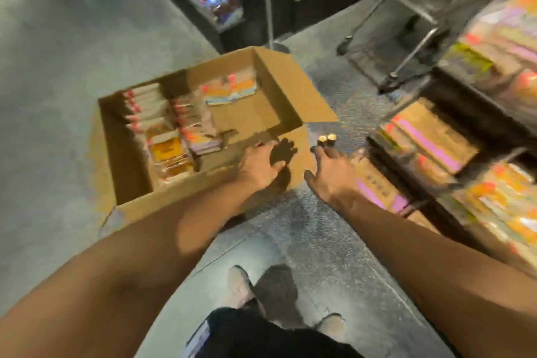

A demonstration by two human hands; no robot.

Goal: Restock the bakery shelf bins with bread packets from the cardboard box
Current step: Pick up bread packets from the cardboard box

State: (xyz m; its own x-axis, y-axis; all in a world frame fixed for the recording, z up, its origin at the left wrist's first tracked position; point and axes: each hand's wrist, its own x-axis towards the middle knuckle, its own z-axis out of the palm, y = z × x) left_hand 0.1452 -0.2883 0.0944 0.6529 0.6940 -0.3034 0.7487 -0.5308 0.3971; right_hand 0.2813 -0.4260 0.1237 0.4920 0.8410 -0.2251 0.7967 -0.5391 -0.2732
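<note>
Reaching with both empty, spread hands, left hand (261, 164) and right hand (329, 173), toward the cardboard box (128, 154) at ten o'clock, a person faces many bread packets (171, 148) left inside, with the three o'clock shelf bins (436, 139) partly filled.

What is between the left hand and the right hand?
In the head view, a cardboard box corner lies between the left hand and the right hand.

Dim warm indoor light, heavy motion blur, wide-angle edge distortion
</note>
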